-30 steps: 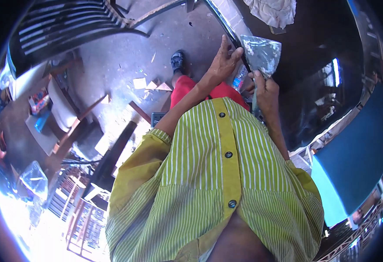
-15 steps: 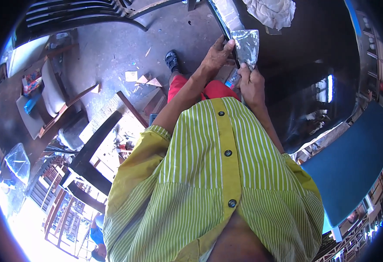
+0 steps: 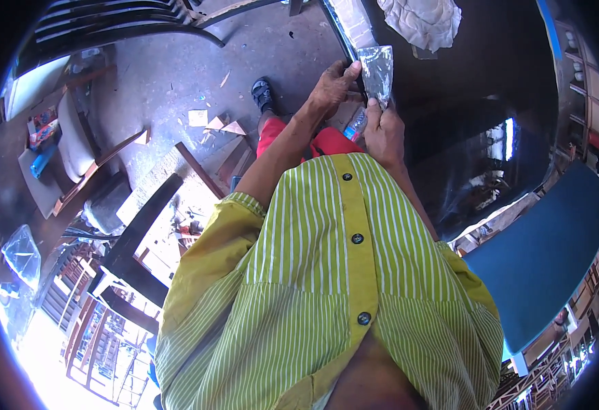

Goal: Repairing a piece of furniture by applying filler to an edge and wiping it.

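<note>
Though partly hidden by the striped shirt (image 3: pixel 327 273), showed both forearms reaching to the dark tabletop (image 3: pixel 477 137). Left hand (image 3: pixel 333 85) curled shut on the near edge of a silvery sheet (image 3: pixel 379 68); right hand (image 3: pixel 383 133) pinched its lower corner. Couldn't tell what lay beneath. Crumpled white cloth (image 3: pixel 422 20) nearby, sandalled foot (image 3: pixel 264 94) on the floor.

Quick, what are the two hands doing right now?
Left hand: closed, gripping the left edge of the grey sheet.
Right hand: closed on the grey sheet's lower edge, thumb on top.
</note>
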{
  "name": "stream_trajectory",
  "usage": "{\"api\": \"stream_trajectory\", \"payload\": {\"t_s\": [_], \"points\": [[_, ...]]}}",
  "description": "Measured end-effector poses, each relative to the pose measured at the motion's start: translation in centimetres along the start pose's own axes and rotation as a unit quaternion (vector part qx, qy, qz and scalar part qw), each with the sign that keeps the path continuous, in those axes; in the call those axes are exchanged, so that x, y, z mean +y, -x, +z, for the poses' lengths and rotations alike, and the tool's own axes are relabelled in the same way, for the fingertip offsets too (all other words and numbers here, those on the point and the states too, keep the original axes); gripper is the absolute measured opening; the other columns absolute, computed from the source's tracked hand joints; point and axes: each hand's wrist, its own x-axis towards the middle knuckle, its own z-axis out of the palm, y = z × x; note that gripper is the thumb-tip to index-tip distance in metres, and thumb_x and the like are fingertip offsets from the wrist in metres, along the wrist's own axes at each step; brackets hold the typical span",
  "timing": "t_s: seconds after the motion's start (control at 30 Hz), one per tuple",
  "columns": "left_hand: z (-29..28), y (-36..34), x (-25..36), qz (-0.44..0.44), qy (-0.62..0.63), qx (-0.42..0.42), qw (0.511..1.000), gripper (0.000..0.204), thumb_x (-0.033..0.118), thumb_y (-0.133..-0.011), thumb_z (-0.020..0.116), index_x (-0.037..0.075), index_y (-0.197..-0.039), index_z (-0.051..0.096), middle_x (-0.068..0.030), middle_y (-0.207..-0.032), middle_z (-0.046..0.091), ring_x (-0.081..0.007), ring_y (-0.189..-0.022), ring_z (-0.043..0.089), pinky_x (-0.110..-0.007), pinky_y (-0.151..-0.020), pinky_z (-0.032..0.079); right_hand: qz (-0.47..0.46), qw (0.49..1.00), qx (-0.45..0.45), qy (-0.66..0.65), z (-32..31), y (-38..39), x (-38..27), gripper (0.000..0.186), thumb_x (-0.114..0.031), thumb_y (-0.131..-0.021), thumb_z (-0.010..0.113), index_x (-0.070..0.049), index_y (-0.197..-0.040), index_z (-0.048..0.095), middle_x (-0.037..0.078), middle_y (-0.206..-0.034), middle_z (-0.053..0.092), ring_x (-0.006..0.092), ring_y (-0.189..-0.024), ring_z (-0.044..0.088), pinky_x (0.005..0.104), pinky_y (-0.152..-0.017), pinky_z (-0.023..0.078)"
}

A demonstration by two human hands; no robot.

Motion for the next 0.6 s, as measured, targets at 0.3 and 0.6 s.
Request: {"api": "stream_trajectory", "payload": {"t_s": [0.3,0.6], "points": [[-0.5,-0.2,-0.8,-0.002,0.011,-0.001,1.0,0.048,0.042,-0.084,0.05,0.002,-0.111,0.043,-0.0107,-0.092,0.056,-0.0205,-0.079,0.056,-0.035,-0.072,0.047,0.043,0.995,-0.047,-0.071,-0.1,-0.1,1.1,0.035,-0.029,-0.088,0.043,0.003,-0.08,0.054,0.011,-0.06,0.055,0.0153,-0.046,0.052,0.0299,-0.047,0.04],[-0.6,-0.4,-1.2,-0.004,0.035,-0.005,0.999,0.05,0.041,-0.085,0.049,-0.001,-0.11,0.043,-0.0135,-0.095,0.055,-0.0216,-0.079,0.056,-0.036,-0.071,0.048,0.058,0.995,-0.056,-0.064,-0.2,-0.3,0.2,0.034,-0.027,-0.089,0.043,0.004,-0.082,0.053,0.011,-0.063,0.055,0.0159,-0.047,0.052,0.0312,-0.048,0.041]]}}
